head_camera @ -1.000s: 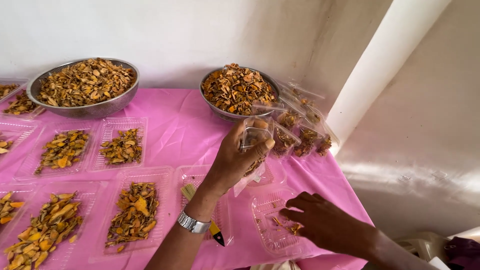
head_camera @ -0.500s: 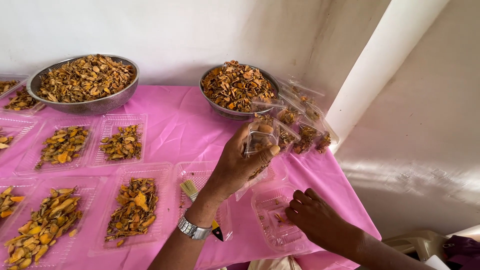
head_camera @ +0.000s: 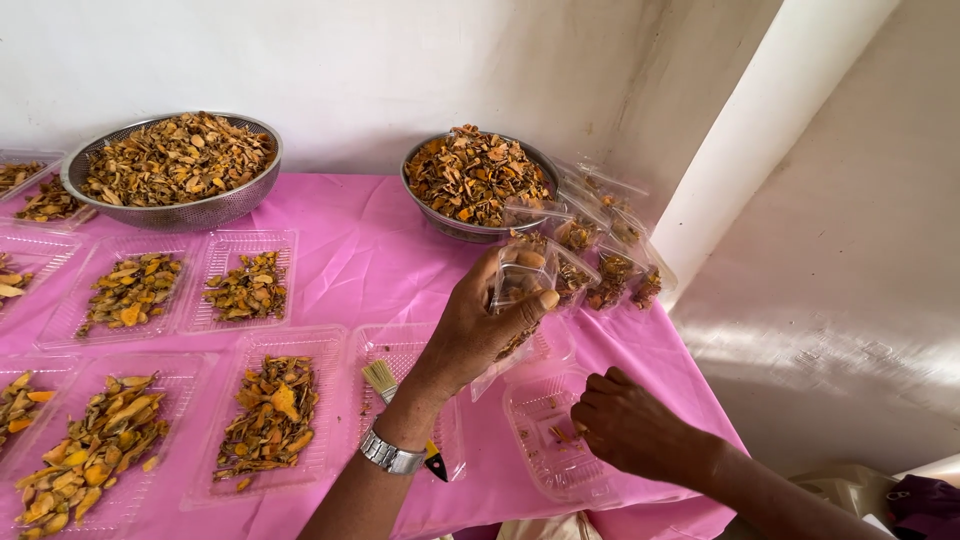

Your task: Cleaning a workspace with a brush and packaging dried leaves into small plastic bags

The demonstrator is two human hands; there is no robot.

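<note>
Clear pouch (head_camera: 522, 290) pinched in our left hand (head_camera: 487, 325); right hand (head_camera: 625, 425), at 4 o'clock, fingers curled in empty tray (head_camera: 560, 450) on bench (head_camera: 350, 250).

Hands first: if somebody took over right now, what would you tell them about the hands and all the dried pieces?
Left hand: raised over the pink tablecloth, gripping a small clear bag with dried pieces in it.
Right hand: fingertips down in a nearly empty clear tray, pinching at a few crumbs.
Things: two metal bowls heaped with dried pieces at the back; filled bags piled right of the near bowl; a small brush in the tray by the left wrist.
Done: several trays on the left hold pieces; a pile of bags is filled.
Left: the held bag looks only partly filled.
</note>
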